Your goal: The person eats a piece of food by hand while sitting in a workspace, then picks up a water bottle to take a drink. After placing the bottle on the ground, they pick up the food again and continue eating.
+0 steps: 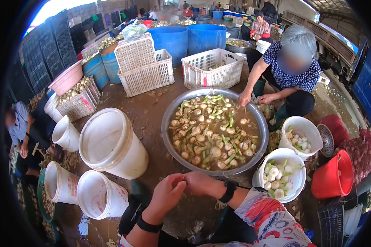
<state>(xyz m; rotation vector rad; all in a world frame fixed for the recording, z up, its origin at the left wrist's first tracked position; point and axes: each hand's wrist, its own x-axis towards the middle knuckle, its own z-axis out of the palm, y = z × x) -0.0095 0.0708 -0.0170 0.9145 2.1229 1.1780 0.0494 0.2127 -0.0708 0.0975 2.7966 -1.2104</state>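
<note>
My left hand (167,192) and my right hand (198,182) meet at the near edge of a wide metal basin (165,131). The fingers of both are curled and pressed together. Whatever lies between them is hidden. Muddy water fills the basin, with many garlic bulbs (215,151) in it, some with short green stems. Closest on my right is a white bucket (297,186) with cleaned white garlic bulbs (278,183) inside. Dark bands circle both my wrists.
Across the basin a co-worker (294,66) bends with both hands at its far rim. White buckets (111,148) crowd the left; a red bucket (323,181) and mesh sack (360,154) stand right. Behind are white crates (148,78) and blue barrels (206,39). Another person sits left.
</note>
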